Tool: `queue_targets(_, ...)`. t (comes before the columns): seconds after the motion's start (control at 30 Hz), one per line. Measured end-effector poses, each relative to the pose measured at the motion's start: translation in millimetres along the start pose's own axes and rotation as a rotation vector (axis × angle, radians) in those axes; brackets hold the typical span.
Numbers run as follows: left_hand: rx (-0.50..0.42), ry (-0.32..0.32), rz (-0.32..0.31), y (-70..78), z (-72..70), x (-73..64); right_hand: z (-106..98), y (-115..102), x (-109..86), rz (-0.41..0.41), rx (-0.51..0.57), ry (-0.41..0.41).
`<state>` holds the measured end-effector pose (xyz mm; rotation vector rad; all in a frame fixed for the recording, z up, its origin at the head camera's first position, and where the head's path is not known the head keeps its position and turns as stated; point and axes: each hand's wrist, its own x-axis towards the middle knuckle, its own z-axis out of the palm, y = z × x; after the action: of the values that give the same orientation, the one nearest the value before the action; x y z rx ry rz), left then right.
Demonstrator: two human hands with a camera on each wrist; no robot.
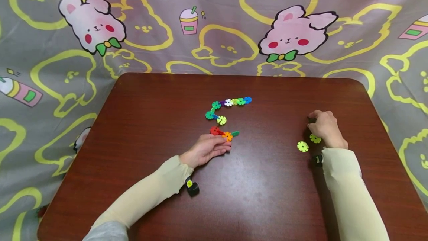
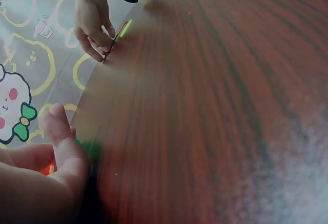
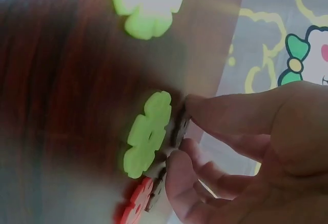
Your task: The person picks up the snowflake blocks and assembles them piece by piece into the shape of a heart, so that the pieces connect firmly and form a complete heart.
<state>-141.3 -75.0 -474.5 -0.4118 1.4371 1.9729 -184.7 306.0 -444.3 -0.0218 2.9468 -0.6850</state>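
My left hand (image 1: 208, 148) pinches an orange snowflake disc (image 1: 227, 136) in a chain of interlocking plastic discs. A green disc (image 1: 235, 133) sticks out edge-on to its right, with a red disc (image 1: 215, 131) on its other side. From there the chain curves away through a yellow disc (image 1: 221, 120) and a white disc (image 1: 229, 102) to a blue disc (image 1: 247, 100). On the right, my right hand (image 1: 326, 127) holds a black disc (image 3: 180, 127) between thumb and fingertips, close over the table. Beside it lies a yellow-green disc (image 3: 148, 134).
Another yellow-green disc (image 1: 302, 146) lies on the brown table (image 1: 264, 185) left of my right forearm. Near the right fingertips are a red disc (image 3: 137, 203) and a second dark disc (image 3: 156, 192). A patterned curtain (image 1: 220, 18) hangs behind the table.
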Motion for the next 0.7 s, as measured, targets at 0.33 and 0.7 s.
queue_targets(0.33, 0.012, 0.021, -0.011, 3.8, 3.2, -0.2, -5.7, -3.1, 1.0, 0.028, 0.026, -0.085)
queue_targets(0.7, 0.001, 0.038, -0.009, 6.6, 4.3, -0.6, -1.9, -20.5, 0.9, 0.014, 0.083, -0.070)
